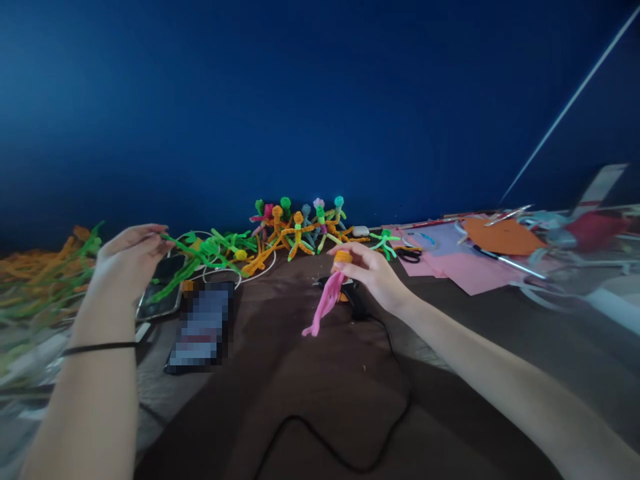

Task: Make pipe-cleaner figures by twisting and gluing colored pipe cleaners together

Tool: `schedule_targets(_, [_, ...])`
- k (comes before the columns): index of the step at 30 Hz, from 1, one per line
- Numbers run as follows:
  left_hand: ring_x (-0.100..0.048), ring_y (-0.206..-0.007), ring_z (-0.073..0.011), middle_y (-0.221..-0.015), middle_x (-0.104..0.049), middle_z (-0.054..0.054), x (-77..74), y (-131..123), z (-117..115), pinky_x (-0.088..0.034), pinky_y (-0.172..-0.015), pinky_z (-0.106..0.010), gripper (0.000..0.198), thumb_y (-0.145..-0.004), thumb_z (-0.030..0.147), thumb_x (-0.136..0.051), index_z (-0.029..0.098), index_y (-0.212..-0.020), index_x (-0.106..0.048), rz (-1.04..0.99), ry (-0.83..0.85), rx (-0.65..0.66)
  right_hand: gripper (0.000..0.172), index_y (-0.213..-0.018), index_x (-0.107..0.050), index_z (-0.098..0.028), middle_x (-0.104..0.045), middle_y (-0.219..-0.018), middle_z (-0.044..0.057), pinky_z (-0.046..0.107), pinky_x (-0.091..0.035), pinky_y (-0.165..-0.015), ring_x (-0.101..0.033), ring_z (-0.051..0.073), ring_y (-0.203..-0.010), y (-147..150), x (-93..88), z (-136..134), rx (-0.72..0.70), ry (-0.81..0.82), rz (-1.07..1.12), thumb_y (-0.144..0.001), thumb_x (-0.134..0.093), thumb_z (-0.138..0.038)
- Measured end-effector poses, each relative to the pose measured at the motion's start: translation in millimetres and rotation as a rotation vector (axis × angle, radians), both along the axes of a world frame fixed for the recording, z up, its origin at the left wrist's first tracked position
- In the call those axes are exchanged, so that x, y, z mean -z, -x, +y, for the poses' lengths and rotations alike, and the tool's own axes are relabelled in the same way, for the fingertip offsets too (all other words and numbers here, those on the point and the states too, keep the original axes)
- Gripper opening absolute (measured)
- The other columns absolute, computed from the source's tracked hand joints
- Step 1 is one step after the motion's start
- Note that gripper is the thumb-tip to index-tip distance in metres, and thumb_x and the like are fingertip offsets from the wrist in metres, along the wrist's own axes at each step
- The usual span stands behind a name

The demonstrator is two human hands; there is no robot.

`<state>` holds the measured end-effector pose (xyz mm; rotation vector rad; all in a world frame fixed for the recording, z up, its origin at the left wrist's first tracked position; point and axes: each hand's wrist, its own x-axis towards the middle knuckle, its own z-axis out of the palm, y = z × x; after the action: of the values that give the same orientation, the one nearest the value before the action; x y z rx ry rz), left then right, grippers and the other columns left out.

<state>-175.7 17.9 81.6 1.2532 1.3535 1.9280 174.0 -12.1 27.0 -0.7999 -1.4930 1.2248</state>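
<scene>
My right hand (373, 273) is closed around the orange coiled top of a pink pipe-cleaner figure (327, 303), whose pink strands hang down. Just below it, a black glue gun (356, 303) lies on the table, partly hidden by the hand and strands. On the left, my left hand (131, 257) pinches the end of a green pipe cleaner (183, 267). More green pipe-cleaner pieces (227, 243) lie right behind it, so where the held one ends is hard to make out. Several finished-looking pipe-cleaner figures (298, 237) stand in a cluster by the wall.
Two phones, one pixelated (200, 327) and one dark (160, 290), lie near my left wrist. A black cord (340, 457) winds across the brown table (320, 380). Pink paper (473, 270), an orange sheet (500, 235) and scissors (409, 254) are at right. Loose pipe cleaners (45, 270) pile at far left.
</scene>
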Motion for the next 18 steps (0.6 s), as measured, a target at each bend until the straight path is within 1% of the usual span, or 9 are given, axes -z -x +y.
schedule_targets(2, [-0.062,-0.062,-0.0125,-0.061,-0.059,0.0,1.6,3,6,-0.049,-0.075,-0.031,0.015,-0.062,0.007,-0.058,0.009,-0.076,-0.062,0.129,-0.123,-0.182,0.022,-0.094,-0.058,-0.018,-0.06,-0.077,0.001,0.029,-0.047,-0.066,-0.057,0.012,-0.07,-1,-1.5,0,0.001,-0.003,0.002,-0.072,-0.061,-0.023])
schedule_targets(4, [-0.064,-0.078,-0.0165,-0.084,-0.066,-0.005,2.4,7,13,-0.046,-0.084,-0.036,0.023,-0.069,0.013,-0.054,0.01,-0.088,-0.064,0.341,-0.177,-0.367,0.022,-0.094,-0.058,-0.018,-0.06,-0.078,0.001,0.028,-0.047,-0.067,-0.057,0.012,-0.071,-2,-2.6,0,-0.004,-0.007,0.004,-0.072,-0.061,-0.024])
schedule_targets(5, [-0.061,-0.091,-0.0195,-0.101,-0.065,-0.008,3.0,9,16,-0.043,-0.09,-0.039,0.029,-0.07,0.015,-0.053,0.012,-0.097,-0.064,0.505,-0.066,-0.356,0.022,-0.094,-0.058,-0.017,-0.06,-0.078,0.001,0.028,-0.047,-0.067,-0.058,0.012,-0.071,-3,-3.0,0,-0.007,-0.009,0.003,-0.073,-0.061,-0.024])
schedule_targets(7, [-0.049,-0.114,-0.0262,-0.133,-0.047,-0.01,6.3,12,20,-0.033,-0.099,-0.041,0.038,-0.07,0.018,-0.056,0.016,-0.108,-0.062,0.763,0.237,-0.238,0.022,-0.094,-0.058,-0.018,-0.06,-0.078,0.001,0.028,-0.047,-0.067,-0.058,0.012,-0.071,-3,-3.9,0,-0.014,-0.014,-0.007,-0.073,-0.06,-0.023])
schedule_targets(9, [-0.045,-0.119,-0.028,-0.14,-0.038,-0.01,12.6,12,20,-0.032,-0.1,-0.04,0.037,-0.073,0.02,-0.052,0.016,-0.107,-0.063,0.883,0.39,-0.202,0.022,-0.094,-0.058,-0.018,-0.06,-0.078,0.002,0.028,-0.047,-0.068,-0.058,0.012,-0.071,-3,-4.5,-1,-0.03,-0.023,-0.024,-0.074,-0.06,-0.024])
schedule_targets(11, [-0.051,-0.112,-0.0252,-0.128,-0.052,-0.01,19.9,12,17,-0.035,-0.096,-0.035,0.037,-0.075,0.02,-0.046,0.013,-0.106,-0.064,0.907,0.423,-0.233,0.021,-0.094,-0.058,-0.018,-0.06,-0.079,0.002,0.028,-0.048,-0.068,-0.058,0.012,-0.071,-3,-4.7,-1,-0.047,-0.035,-0.038,-0.074,-0.06,-0.024])
schedule_targets(13, [-0.06,-0.088,-0.0227,-0.098,-0.067,-0.007,25.1,11,12,-0.043,-0.081,-0.032,0.035,-0.072,0.02,-0.046,0.013,-0.099,-0.067,0.915,0.455,-0.237,0.021,-0.094,-0.058,-0.017,-0.06,-0.079,0.002,0.028,-0.048,-0.068,-0.059,0.012,-0.072,-3,-4.4,-1,-0.048,-0.041,-0.047,-0.074,-0.059,-0.024])
schedule_targets(16, [-0.047,-0.049,-0.0143,-0.067,-0.064,-0.002,27.9,19,5,-0.039,-0.053,-0.027,0.033,-0.067,0.021,-0.045,0.014,-0.089,-0.069,0.875,0.504,-0.282,0.02,-0.093,-0.058,-0.017,-0.059,-0.078,0.002,0.028,-0.047,-0.068,-0.058,0.012,-0.073,-2,-3.8,-1,-0.035,-0.037,-0.054,-0.073,-0.06,-0.023])
schedule_targets(18, [-0.04,-0.046,-0.0117,-0.064,-0.06,-0.001,29.4,32,3,-0.033,-0.049,-0.025,0.03,-0.062,0.017,-0.044,0.013,-0.082,-0.067,0.728,0.428,-0.369,0.02,-0.093,-0.058,-0.017,-0.059,-0.078,0.002,0.027,-0.047,-0.068,-0.058,0.012,-0.073,-2,-3.7,-2,-0.036,-0.027,-0.057,-0.073,-0.06,-0.023])
